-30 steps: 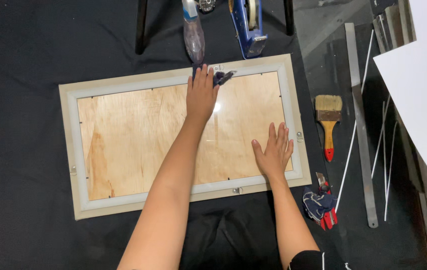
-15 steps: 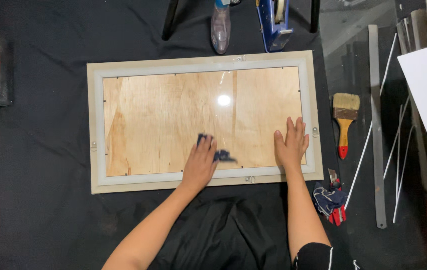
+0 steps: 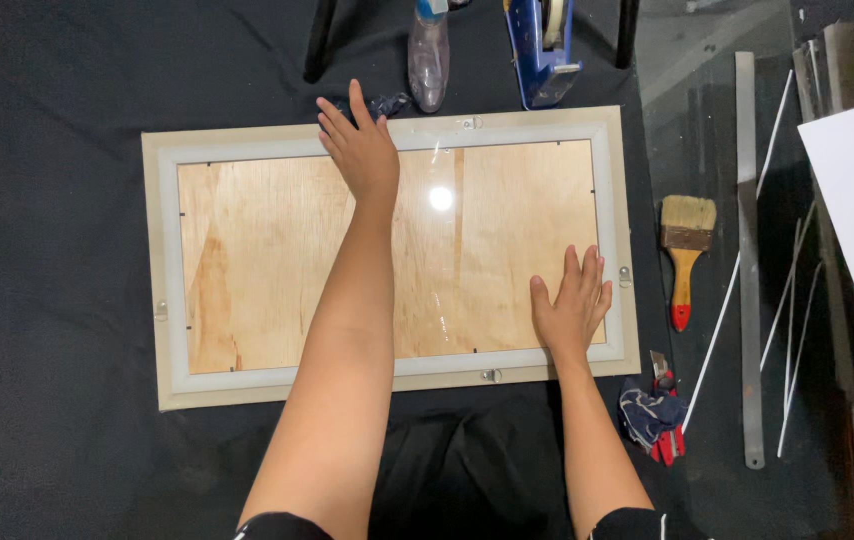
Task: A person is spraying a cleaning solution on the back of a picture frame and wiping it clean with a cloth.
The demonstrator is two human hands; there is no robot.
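Frame (image 3: 392, 250) flat on black-draped desk (image 3: 57, 200), plywood back up, glass glare near centre. Left hand (image 3: 359, 145) pressed on frame's far rail, fingers spread, dark cloth (image 3: 384, 104) under fingertips. Right hand (image 3: 572, 300) flat, fingers apart, at frame's near right corner, gripping nothing. Beyond frame: bottle (image 3: 429, 50), blue tape dispenser (image 3: 542, 50). Right of frame: brush (image 3: 685, 250), steel ruler (image 3: 747, 260). Near frame's lower right corner: red-handled tool (image 3: 655, 415).

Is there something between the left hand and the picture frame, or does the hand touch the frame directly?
A dark cloth lies at the fingertips of the left hand, at the top edge of the picture frame. How much of it is under the hand is hidden. The right hand rests flat on the frame's panel.
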